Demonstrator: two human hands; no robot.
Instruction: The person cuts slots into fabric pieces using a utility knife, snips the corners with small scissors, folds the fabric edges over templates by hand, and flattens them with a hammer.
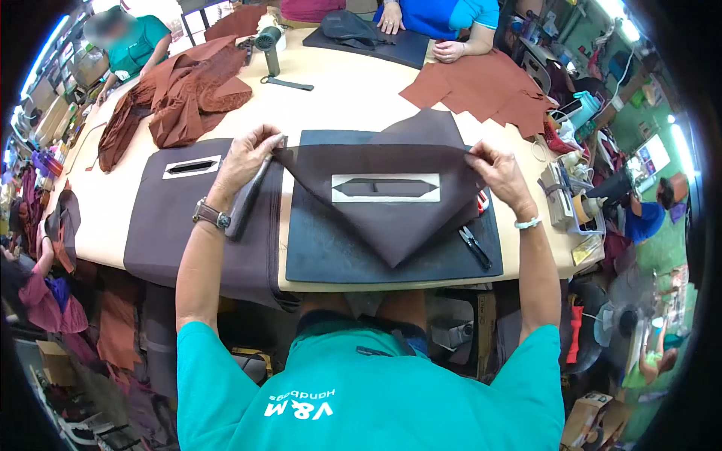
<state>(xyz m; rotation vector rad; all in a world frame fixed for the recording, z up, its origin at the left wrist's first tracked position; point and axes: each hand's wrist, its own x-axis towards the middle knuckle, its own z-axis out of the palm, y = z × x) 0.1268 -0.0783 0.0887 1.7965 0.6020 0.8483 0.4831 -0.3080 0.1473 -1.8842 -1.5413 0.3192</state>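
My left hand (254,149) pinches one upper corner of a dark brown fabric panel (391,233). The opposite upper corner is pinched in my right hand (496,169). Stretched between them, the panel hangs over a black cutting mat (323,259), its lower part folded to a point. A white-framed slot (385,188) runs across its middle. Beneath my left wrist, a dark rolled or folded piece (247,199) lies on a stack of similar brown panels (199,233), whose top one has another white-framed slot (192,167). Small black-handled snips (475,248) rest on the mat's right side.
Crumpled rust-brown fabric (188,90) lies at the back left, and flat rust pieces (481,86) at the back right. A grey handheld fan (268,49) stands near the back. Bottles fill a basket (583,210) at the right edge. Co-workers sit around the table.
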